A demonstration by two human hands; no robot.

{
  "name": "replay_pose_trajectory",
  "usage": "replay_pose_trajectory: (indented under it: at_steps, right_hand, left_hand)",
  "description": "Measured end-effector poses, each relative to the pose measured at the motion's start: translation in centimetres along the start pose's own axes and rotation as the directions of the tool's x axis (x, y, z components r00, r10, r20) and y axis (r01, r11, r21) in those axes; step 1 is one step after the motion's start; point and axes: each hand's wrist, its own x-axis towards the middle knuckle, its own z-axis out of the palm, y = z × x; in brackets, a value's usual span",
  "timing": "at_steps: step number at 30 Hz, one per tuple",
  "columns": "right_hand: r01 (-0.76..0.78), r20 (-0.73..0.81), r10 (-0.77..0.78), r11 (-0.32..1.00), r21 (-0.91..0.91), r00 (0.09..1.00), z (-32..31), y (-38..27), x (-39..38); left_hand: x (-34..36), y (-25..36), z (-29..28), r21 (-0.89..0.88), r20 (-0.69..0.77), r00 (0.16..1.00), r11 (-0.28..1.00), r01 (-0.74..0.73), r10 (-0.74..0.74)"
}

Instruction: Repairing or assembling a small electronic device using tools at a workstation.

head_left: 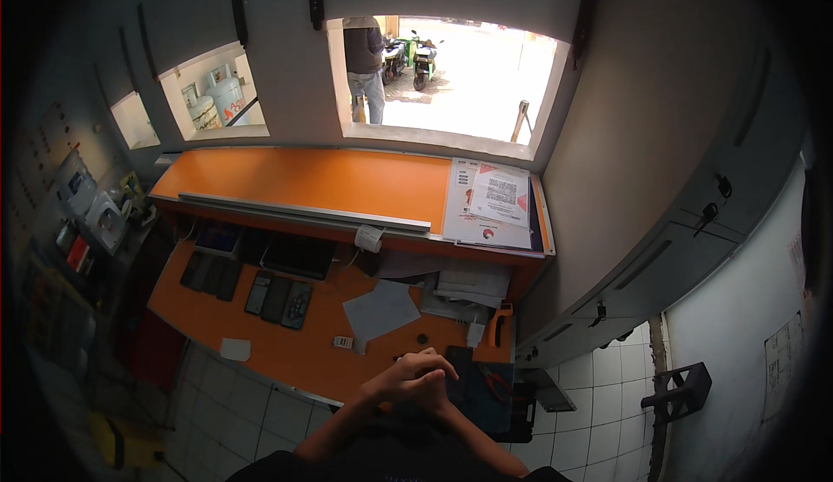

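Desk [299, 347] and hands, seen from above. Well left of the grip: dark devices [276, 300] and, nearer the desk's front edge, a white card [235, 349]. Closer on the left: a small box [344, 342], with a paper sheet [380, 310] beyond. Left hand [408, 371] and right hand [431, 390]: together, fingers bent; whether anything lies between them cannot be told. Just beyond the grip: a dark disc [423, 339]. Just right: a black object [459, 360], nearest thing; farther right, red pliers [498, 387]. Well right, on the floor: a stool [684, 390].
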Motion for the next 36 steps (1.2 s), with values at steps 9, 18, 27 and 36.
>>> replay_pose_trajectory:
  at_steps: [9, 18, 27, 36]
  right_hand:
    - [-0.066, 0.349, 0.332, 0.801, -0.595, 0.877, -0.6, 7.6, -4.2]
    - [0.006, 0.411, 0.216, 0.879, -0.477, 0.886, -2.0, 5.7, -5.1]
    - [0.003, 0.287, 0.106, 0.935, -0.356, 0.952, -1.5, 8.4, -7.4]
    - [0.169, 0.301, -0.101, 0.963, -0.209, 0.948, -0.3, -3.0, -0.6]
  left_hand:
    - [-5.7, -3.6, -5.8, -0.345, -0.489, 0.868, 0.932, -0.109, -0.08]
    - [-7.9, -4.6, -3.6, -0.458, -0.483, 0.796, 0.88, 0.125, -0.364]
    - [-7.5, -4.4, -2.3, -0.319, -0.324, 0.802, 0.856, 0.406, -0.501]
    - [-7.7, -3.7, -3.6, -0.424, -0.309, 0.841, 0.856, 0.297, -0.444]
